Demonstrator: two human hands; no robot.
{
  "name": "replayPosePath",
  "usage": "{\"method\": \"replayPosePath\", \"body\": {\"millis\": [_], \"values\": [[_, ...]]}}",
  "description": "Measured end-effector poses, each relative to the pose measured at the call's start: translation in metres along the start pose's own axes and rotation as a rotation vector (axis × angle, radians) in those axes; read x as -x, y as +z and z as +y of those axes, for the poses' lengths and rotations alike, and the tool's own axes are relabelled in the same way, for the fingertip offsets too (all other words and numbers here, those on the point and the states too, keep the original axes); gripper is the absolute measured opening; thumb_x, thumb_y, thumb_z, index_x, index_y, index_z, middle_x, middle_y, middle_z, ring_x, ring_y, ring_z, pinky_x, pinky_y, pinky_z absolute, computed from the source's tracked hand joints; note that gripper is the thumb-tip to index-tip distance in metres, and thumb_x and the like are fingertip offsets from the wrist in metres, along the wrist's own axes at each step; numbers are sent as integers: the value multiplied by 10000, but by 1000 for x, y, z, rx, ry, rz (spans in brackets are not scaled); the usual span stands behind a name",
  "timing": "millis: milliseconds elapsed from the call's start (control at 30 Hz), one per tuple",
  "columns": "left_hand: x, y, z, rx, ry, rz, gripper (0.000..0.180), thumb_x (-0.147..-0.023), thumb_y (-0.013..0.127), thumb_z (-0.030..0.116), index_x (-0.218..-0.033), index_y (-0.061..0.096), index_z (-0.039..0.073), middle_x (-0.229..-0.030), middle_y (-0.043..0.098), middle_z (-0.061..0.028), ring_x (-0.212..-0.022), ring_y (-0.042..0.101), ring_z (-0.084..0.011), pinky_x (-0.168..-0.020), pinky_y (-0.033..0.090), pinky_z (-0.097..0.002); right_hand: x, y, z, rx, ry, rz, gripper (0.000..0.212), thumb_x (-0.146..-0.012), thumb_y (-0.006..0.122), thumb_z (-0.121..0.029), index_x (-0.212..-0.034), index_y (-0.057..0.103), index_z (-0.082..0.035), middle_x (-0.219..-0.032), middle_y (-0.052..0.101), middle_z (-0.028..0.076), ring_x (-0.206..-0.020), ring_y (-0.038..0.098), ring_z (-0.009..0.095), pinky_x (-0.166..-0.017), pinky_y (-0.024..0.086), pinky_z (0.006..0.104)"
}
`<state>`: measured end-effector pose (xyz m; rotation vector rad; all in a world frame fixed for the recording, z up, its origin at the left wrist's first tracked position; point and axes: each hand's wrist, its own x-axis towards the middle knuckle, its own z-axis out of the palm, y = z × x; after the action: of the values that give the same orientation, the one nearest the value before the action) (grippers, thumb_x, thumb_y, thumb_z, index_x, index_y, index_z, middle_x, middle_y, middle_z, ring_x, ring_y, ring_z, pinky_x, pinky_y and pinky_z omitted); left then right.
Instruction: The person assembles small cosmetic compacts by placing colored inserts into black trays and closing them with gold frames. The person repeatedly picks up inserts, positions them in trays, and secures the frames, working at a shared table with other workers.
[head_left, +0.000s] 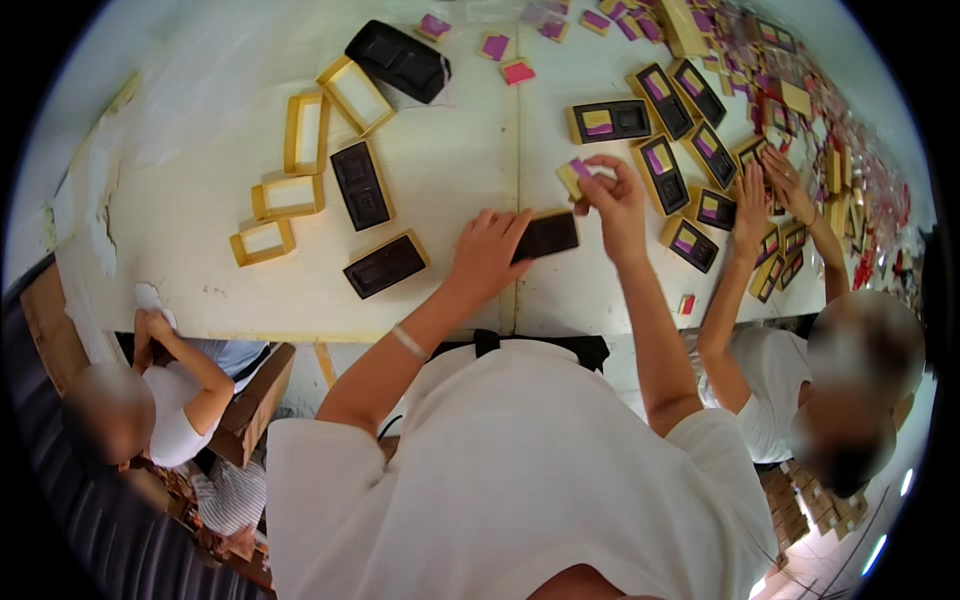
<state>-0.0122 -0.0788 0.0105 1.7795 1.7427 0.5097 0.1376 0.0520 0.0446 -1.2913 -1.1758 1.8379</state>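
My left hand (pixel 485 252) grips one end of a small gold box with a black insert (pixel 550 236), its fingers over the box's left side. Just above the box's right end, my right hand (pixel 618 205) pinches a small gold and purple square packet (pixel 572 180) between thumb and fingers. Left of my left hand lie two more gold boxes with black inserts, one slanted (pixel 386 266) and one more upright (pixel 362 186); no packets show in them. To the right of my right hand, several such boxes (pixel 661 176) each hold a gold and purple packet in one compartment.
Several hollow gold frames (pixel 306 134) and a black plastic tray (pixel 398 62) lie at the far left. Loose packets (pixel 494 46) are scattered at the back, thickening into a pile at right. A co-worker's hands (pixel 752 205) handle boxes at right; another person (pixel 175 400) sits at left.
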Motion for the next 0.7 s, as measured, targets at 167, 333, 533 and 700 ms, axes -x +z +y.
{"method": "replayPosePath", "body": {"millis": [167, 333, 533, 700], "values": [[-76, 21, 18, -10, 124, 153, 701, -635, 760, 322, -1240, 479, 110, -1192, 515, -62, -1073, 474, -252, -846, 401, -387, 24, -27, 25, 120, -71, 73, 196, -872, 564, -47, -1054, 528, 18, -826, 627, 59, -644, 571, 97, -584, 452, 223], [-80, 20, 19, -74, 46, 154, 736, -603, 785, 339, -1228, 469, 112, -1143, 507, -76, -1019, 492, -251, -818, 383, -391, 14, -44, 28, 225, -116, 248, 152, -856, 569, -22, -994, 545, 36, -792, 614, 85, -610, 592, 127, -558, 482, 226], [-78, 26, 27, -11, -111, 128, 689, -594, 795, 344, -1157, 483, 99, -1033, 505, -80, -956, 520, -254, -759, 409, -381, 27, -12, 34, 164, -71, 428, 181, -834, 588, -13, -1000, 526, 25, -707, 596, 93, -599, 601, 136, -535, 483, 237], [-76, 34, 21, -42, -50, 187, 672, -589, 796, 288, -1153, 481, 103, -1023, 501, -73, -943, 522, -256, -747, 410, -382, 30, 1, 48, 714, -281, 320, 206, -799, 626, -36, -992, 596, 30, -751, 618, 144, -649, 614, 240, -598, 487, 316]]}}
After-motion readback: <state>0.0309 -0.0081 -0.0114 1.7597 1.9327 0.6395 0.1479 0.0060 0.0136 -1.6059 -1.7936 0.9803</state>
